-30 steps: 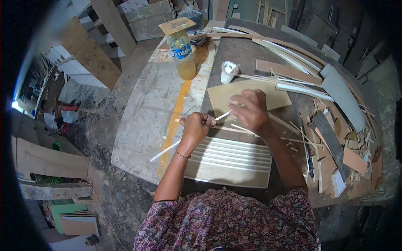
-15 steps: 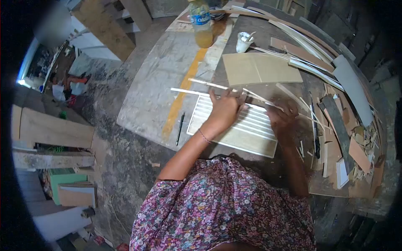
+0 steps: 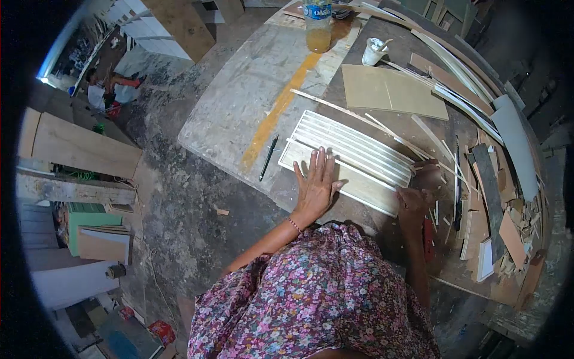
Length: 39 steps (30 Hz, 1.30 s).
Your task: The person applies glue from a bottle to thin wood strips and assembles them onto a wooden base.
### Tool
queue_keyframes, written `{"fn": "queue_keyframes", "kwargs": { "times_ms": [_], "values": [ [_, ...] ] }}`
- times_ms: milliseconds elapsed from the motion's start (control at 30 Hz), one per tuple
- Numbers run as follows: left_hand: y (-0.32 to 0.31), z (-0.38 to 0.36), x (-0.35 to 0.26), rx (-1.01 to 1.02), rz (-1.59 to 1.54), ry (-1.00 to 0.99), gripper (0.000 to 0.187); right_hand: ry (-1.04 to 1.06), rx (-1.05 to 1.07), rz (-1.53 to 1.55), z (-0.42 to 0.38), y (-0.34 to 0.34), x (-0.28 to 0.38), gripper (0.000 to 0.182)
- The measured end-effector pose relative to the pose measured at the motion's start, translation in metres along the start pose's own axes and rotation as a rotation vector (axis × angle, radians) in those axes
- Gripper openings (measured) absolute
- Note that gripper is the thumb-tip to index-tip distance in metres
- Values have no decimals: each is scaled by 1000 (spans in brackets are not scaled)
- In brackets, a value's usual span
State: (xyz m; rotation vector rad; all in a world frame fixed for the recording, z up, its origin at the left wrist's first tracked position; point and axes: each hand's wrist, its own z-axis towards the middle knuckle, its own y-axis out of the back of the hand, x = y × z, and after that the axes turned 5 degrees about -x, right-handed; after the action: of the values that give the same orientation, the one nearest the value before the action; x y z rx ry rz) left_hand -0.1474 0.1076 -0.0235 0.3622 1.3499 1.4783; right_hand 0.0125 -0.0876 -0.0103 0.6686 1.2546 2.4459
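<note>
A rectangular panel (image 3: 353, 185) with raised parallel strips on its far part lies on the work table. Across it runs a thin white strip (image 3: 353, 169), close to the last fixed one. My left hand (image 3: 317, 188) rests on the panel with fingers spread, fingertips at the thin strip. At the panel's right end is my right hand (image 3: 412, 202), fingers bent and in shadow; whether it holds something I cannot make out. A black pen (image 3: 269, 158) lies left of the panel. Loose thin strips (image 3: 347, 112) lie beyond it.
A bottle (image 3: 318, 27) and a white cup with a stick (image 3: 375, 52) stand at the back of the table (image 3: 221, 102). Beside the cup lies a tan board (image 3: 394, 93). Offcuts (image 3: 514, 233) are heaped at the right. A person (image 3: 101, 93) sits on the floor, far left.
Both hands have moved nearer to my body across the panel. The left hand has flattened and spread, and a thin strip now lies lower across the panel. The camera view has shifted.
</note>
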Motion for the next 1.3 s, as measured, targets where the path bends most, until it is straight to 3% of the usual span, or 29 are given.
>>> {"fn": "queue_keyframes", "kwargs": {
  "times_ms": [633, 733, 1300],
  "values": [
    [-22, -5, -10, -44, 107, 53, 56, 138, 143, -98, -14, -5, -11, 11],
    [-23, -3, -9, -72, 128, 45, 56, 86, 229, -101, -6, 2, -2, 8],
    [-29, -1, -10, -79, 180, 66, 56, 81, 148, -4, -2, -1, -6, 9]
  ]
}}
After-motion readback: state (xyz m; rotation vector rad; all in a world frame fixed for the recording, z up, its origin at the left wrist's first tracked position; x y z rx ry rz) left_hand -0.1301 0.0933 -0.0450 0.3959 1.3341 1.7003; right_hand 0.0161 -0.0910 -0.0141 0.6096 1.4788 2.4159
